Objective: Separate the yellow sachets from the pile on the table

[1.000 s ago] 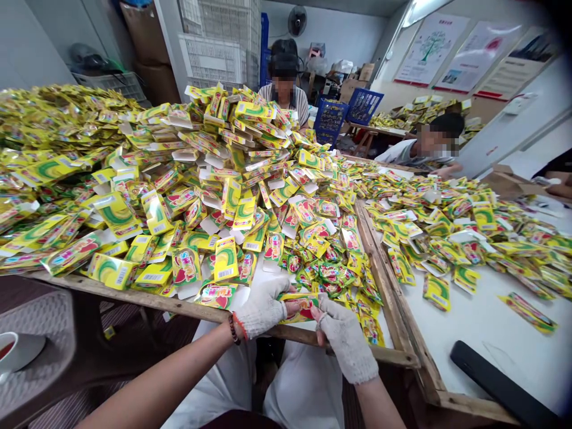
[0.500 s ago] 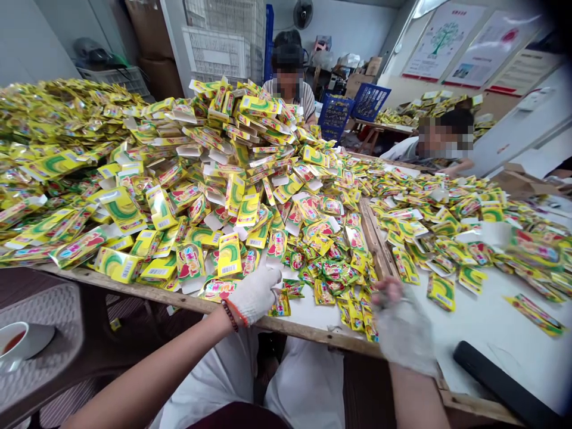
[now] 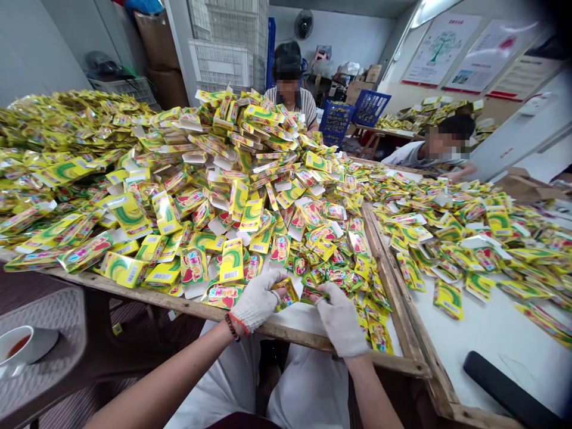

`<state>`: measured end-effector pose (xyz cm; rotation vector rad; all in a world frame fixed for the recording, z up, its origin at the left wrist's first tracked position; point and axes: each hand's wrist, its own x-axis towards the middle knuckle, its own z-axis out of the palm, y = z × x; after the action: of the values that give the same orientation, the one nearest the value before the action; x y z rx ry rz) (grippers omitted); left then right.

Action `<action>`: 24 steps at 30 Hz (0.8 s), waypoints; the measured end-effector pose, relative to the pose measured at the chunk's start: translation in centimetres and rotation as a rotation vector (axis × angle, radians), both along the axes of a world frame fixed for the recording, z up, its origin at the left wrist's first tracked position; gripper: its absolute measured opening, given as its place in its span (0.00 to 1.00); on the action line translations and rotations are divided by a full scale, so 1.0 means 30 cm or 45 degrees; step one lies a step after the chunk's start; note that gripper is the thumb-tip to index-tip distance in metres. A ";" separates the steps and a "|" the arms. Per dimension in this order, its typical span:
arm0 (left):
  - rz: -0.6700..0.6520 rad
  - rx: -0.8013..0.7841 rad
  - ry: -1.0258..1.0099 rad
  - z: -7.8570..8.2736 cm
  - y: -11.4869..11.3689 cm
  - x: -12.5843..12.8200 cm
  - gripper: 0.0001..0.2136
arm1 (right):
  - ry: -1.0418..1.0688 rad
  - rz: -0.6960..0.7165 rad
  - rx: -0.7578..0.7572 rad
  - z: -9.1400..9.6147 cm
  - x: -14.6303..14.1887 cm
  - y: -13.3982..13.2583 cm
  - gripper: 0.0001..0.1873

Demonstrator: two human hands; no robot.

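Observation:
My left hand (image 3: 255, 302), in a white knit glove with bare fingertips, pinches a small yellow packet (image 3: 288, 293) just above the table's front edge. To its right my right hand (image 3: 342, 319), gloved the same way, has its fingers closed on a small green packet (image 3: 310, 295). The two packets are close together but apart. Beyond the hands, small shiny sachets (image 3: 337, 277) lie in a loose heap. Flat yellow printed boxes (image 3: 231, 260) with a green pattern are piled high to the left and behind.
A wooden strip (image 3: 388, 271) divides the table from the right-hand surface, where more boxes (image 3: 448, 298) and a black phone-like object (image 3: 500, 381) lie. At left, a cup (image 3: 42, 345) stands on a plastic stool (image 3: 67, 310). Two people sit across the table.
My right hand has moved left from the wooden strip, where it had just let go of a blurred box flying rightward, to the small packets. My left hand now lifts a yellow packet.

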<state>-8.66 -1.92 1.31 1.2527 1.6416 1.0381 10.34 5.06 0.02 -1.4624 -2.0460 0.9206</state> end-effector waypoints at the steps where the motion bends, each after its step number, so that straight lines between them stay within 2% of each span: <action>1: 0.002 0.012 -0.077 -0.002 0.006 0.002 0.13 | 0.134 -0.039 -0.095 0.008 0.021 -0.004 0.12; 4: 0.032 0.081 -0.217 -0.005 0.018 0.029 0.11 | 0.502 -0.084 -0.406 0.030 0.043 -0.034 0.17; 6: 0.050 0.113 -0.410 -0.009 0.019 0.061 0.12 | 0.622 -0.091 -0.484 0.040 0.026 -0.059 0.18; 10: 0.086 0.117 -0.842 -0.030 0.012 0.126 0.17 | 0.615 -0.176 -0.369 0.042 -0.028 -0.085 0.17; 14: 0.192 0.149 -0.914 -0.051 0.007 0.163 0.20 | 0.551 -0.238 -0.294 0.025 -0.041 -0.086 0.17; 17: 0.285 0.148 -1.055 -0.060 0.002 0.188 0.20 | 0.414 -0.283 -0.072 0.002 -0.031 -0.087 0.21; 19: 0.277 0.145 -1.126 -0.065 -0.002 0.198 0.20 | 0.375 -0.221 0.041 -0.010 -0.027 -0.089 0.23; 21: 0.195 0.158 -1.005 -0.064 -0.009 0.190 0.19 | 0.395 -0.134 0.052 -0.013 -0.028 -0.089 0.23; 22: 0.141 0.174 -0.856 -0.060 -0.015 0.174 0.18 | 0.410 -0.115 0.030 -0.009 -0.030 -0.089 0.22; 24: 0.086 0.244 -0.392 -0.036 -0.033 0.116 0.16 | 0.453 -0.149 -0.072 0.005 -0.032 -0.086 0.20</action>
<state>-5.17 -2.92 0.23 1.0979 1.3808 1.3826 9.37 2.49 0.17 -1.3201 -1.6724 1.1075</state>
